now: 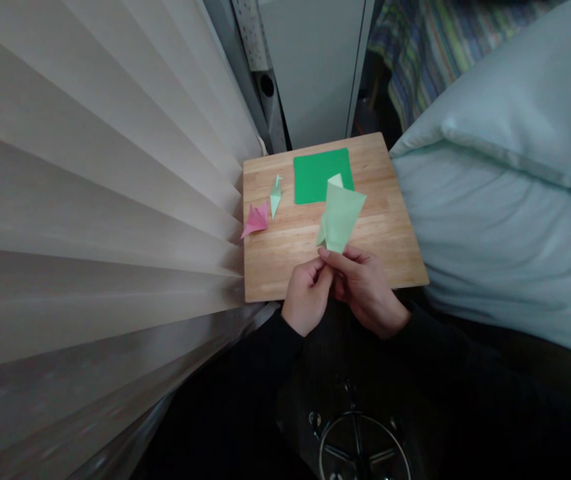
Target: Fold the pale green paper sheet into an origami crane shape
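Both my hands meet above the near edge of a small wooden table (395, 253). My left hand (306, 296) and my right hand (365, 287) pinch the lower tip of a folded pale green paper (340, 213), which stands up from my fingers over the table. Behind it a flat dark green paper square (315, 175) lies on the wood. At the table's left edge sit a folded pink paper figure (256, 220) and a small folded pale green figure (275, 196).
A pleated beige curtain (90, 220) fills the left side and touches the table. A pale blue duvet and pillow (505, 200) lie to the right. A grey cabinet (315, 67) stands behind the table. A metal stool ring (360, 447) shows below.
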The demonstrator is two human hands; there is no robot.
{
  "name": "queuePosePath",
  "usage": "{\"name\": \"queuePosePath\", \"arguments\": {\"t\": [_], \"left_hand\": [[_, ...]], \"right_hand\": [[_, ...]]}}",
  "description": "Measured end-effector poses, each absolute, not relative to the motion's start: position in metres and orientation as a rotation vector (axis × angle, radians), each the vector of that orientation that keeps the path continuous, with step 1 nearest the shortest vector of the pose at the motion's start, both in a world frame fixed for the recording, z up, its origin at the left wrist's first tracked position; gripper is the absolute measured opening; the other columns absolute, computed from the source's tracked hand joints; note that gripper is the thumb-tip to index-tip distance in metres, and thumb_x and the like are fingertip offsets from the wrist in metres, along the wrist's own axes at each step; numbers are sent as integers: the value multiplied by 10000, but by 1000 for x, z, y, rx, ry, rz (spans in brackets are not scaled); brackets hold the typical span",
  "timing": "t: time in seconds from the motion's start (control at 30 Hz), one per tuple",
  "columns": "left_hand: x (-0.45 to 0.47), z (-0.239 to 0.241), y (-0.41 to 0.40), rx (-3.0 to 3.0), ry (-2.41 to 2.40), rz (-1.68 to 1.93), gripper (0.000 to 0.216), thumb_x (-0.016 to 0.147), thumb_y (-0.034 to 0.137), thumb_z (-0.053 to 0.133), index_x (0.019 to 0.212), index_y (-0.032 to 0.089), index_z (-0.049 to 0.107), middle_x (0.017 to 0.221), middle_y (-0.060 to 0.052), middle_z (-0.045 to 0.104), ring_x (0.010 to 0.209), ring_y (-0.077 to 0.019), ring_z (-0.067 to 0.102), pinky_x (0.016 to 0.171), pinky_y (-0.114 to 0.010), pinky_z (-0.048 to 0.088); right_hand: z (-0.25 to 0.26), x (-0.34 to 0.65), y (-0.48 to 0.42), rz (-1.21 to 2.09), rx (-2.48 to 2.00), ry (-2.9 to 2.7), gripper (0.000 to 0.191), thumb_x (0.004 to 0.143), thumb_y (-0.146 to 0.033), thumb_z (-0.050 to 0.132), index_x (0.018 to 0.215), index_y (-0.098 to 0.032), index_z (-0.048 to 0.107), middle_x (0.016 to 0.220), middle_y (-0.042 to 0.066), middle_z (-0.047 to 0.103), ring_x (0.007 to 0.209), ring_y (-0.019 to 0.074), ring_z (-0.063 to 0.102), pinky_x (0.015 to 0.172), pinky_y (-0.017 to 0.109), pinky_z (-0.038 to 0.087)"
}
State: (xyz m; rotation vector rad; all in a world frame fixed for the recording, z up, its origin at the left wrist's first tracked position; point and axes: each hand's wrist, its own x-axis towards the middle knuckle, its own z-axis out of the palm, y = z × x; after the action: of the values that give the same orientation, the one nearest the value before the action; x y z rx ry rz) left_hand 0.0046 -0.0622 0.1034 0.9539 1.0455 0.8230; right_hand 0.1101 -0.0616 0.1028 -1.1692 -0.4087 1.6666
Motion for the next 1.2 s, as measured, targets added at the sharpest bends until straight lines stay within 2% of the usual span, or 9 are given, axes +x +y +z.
{"name": "queuePosePath", "arguments": {"t": [0.1,0.27,0.4,0.77,1.07,1.2], "left_hand": [[7,106,-63,1050,1062,868,465,943,532,646,648,173,623,549,-2,593,512,-118,538,558,-268,486],[9,101,-66,1101,1082,919,389,982,481,601,751,180,685,655,-32,664,615,-159,589,574,-283,464],[8,94,-69,1148,1112,900,376,991,472,583,773,182,679,707,-47,665,665,-178,597,573,-288,466],[8,93,-71,1267,1182,828,350,1014,384,513,736,185,589,670,-20,617,611,-145,589,583,-274,485],[4,95,-69,1266,1253,852,325,1003,355,514,729,195,582,649,-14,587,584,-144,557,563,-273,463],[7,96,-70,1267,1235,833,320,1002,347,510,741,190,610,659,-24,622,589,-154,589,555,-274,457]], "right_hand": [[106,108,-63,1644,-1182,-375,433,678,-431,906,538,-216,558,388,-101,395,350,50,278,359,241,156],[114,110,-60,1660,-1148,-296,451,678,-415,913,528,-208,541,389,-108,368,362,42,239,371,244,149],[116,113,-58,1694,-1153,-231,375,678,-389,903,590,-201,591,408,-110,398,353,39,245,355,235,153],[120,115,-56,1771,-1218,-148,245,724,-363,807,674,-209,623,442,-99,425,350,50,266,355,239,161],[113,108,-62,1727,-1111,-189,400,706,-337,844,552,-208,499,464,-101,375,418,44,274,408,225,208],[113,111,-59,1714,-1183,-190,330,699,-345,850,619,-214,559,463,-105,400,384,54,277,375,236,184]]}}
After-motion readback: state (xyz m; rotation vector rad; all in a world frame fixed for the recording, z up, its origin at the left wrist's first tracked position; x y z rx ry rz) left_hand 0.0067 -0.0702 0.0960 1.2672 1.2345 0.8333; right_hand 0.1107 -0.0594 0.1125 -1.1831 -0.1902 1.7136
